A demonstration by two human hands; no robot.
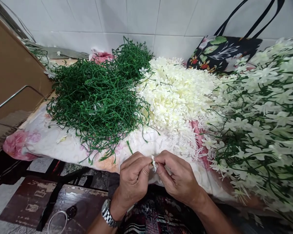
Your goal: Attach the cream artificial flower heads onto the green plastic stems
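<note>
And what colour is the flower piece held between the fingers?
White; the flower piece shows best in the head view.

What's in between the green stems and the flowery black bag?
In the head view, a heap of white flowers lies between the green stems and the bag.

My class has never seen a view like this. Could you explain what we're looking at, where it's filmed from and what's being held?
There's no machine: one person works with bare hands. The only picture comes from a camera worn on the head, looking forward and down. The left hand and right hand meet at their fingertips around a small white flower-like piece. On the pale floral cloth lies a tangled heap of thin green stems; right of it, a heap of loose white blossoms. Farther right are white flowers on green stems.
</note>
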